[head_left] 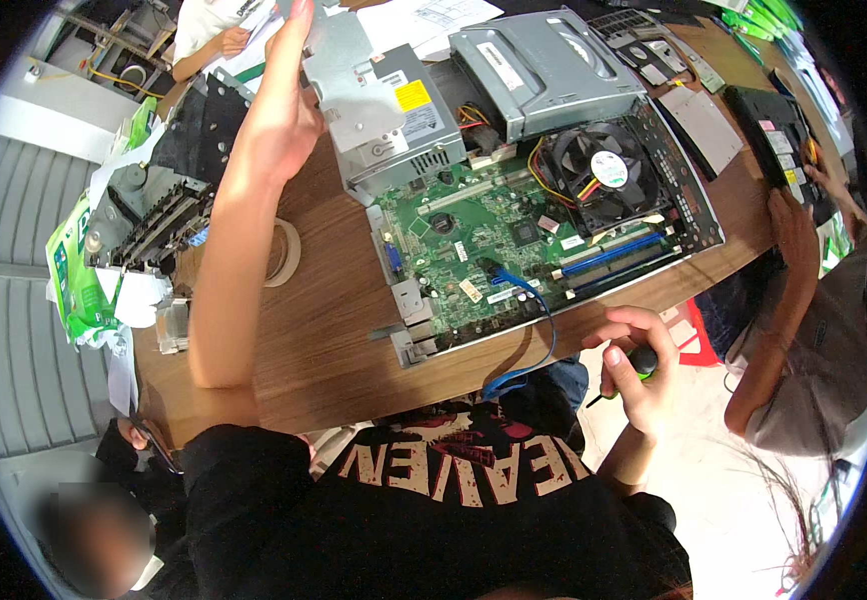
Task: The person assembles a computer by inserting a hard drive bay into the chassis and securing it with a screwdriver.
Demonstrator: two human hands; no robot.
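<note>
An opened desktop computer lies on the wooden table, its green motherboard (494, 235) exposed. My left hand (284, 115) reaches to the far left and grips the grey metal power supply (389, 115) by its left side; one digit stretches along the edge, while the other fingers are mostly hidden. Near the front edge of the table, my right hand (644, 365) holds a screwdriver (642, 362) with a green and black handle, its shaft pointing down and left. A blue cable (552, 330) runs from the board over the table edge. A black cooling fan (609, 175) sits at the board's right.
Behind the fan is a grey drive cage (544, 75). A tape roll (284, 252), metal parts (144, 215) and a green package (79, 270) lie to the left. Other people are around the table; one at right handles a black device (779, 140). Papers (414, 25) lie at the back.
</note>
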